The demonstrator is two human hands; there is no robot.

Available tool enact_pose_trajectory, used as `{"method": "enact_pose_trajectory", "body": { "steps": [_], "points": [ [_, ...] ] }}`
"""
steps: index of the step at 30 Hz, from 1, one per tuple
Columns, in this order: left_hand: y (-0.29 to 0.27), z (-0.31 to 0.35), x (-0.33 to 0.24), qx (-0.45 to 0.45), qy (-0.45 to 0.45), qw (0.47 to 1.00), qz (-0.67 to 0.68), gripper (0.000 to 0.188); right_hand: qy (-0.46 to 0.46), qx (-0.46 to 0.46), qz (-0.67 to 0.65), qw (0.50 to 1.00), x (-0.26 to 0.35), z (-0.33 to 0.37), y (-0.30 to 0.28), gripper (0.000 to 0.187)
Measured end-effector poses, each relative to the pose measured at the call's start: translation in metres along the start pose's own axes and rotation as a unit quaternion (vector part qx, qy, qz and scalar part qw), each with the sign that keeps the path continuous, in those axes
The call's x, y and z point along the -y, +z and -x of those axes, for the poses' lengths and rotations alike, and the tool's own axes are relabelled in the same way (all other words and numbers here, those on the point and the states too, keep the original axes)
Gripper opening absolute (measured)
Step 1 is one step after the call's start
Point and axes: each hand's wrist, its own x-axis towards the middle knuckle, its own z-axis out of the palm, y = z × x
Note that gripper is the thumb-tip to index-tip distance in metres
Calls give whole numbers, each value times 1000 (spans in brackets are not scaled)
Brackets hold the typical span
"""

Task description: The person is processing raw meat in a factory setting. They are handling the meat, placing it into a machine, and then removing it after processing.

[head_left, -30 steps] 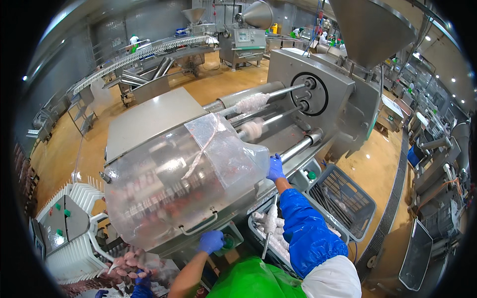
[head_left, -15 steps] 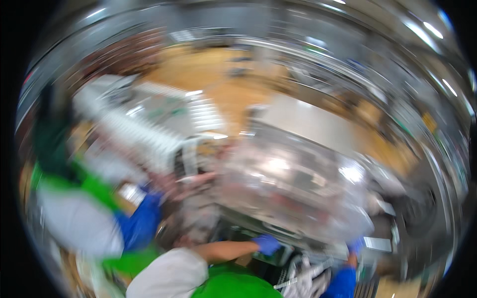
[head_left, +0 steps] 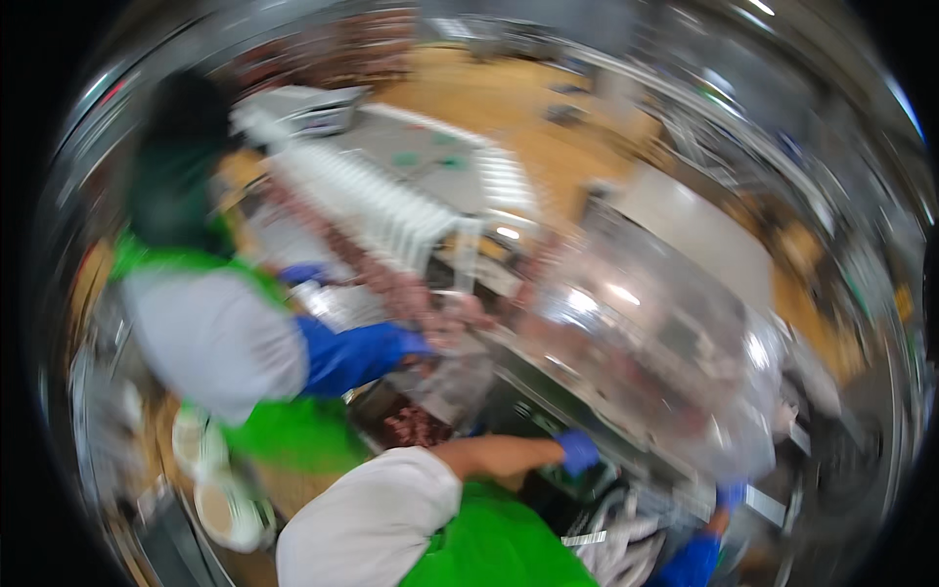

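My left hand (head_left: 577, 452), in a blue-violet glove, is at the front side of a machine wrapped in clear plastic (head_left: 636, 323). It lies close to a dark panel (head_left: 533, 396) below the plastic. My right hand (head_left: 731, 494), gloved the same way with a blue sleeve, is at the machine's right front corner, beside a pale rectangular piece (head_left: 765, 505). Motion smears the fingers of both hands, so what they grip, if anything, does not show. Between my arms hangs a bundle of whitish strips (head_left: 631, 538), too blurred to name.
To my left a co-worker (head_left: 220, 333) in a green apron and blue sleeve reaches toward pinkish meat pieces (head_left: 445, 318). A tray of dark red meat (head_left: 411, 423) lies between us. A white slatted conveyor (head_left: 391, 205) stands ahead; white buckets (head_left: 230, 509) are at lower left.
The whole view has swung left, shifting the scene rightward. The co-worker and the meat tray show more fully. My hands keep about the same places along the machine.
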Motion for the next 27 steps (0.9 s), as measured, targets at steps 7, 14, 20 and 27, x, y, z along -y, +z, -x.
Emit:
{"method": "enact_pose_trajectory", "body": {
  "steps": [7, 14, 20, 27],
  "points": [
    [-48, 18, -5, 107, -49, 993, -31, 28, 60, 41, -5, 997, 75, -44, 0, 29],
    [-52, 19, -4, 130, -76, 989, -9, 21, 68, -165, -625, 760, 116, -83, -56, 24],
    [-44, 16, -2, 115, -45, 991, -46, 22, 135, -133, -800, 569, 103, -121, -52, 16],
    [-49, 19, -3, 136, -81, 987, -26, 24, 139, -125, -712, 677, 95, -128, -44, 15]
  ]
}}
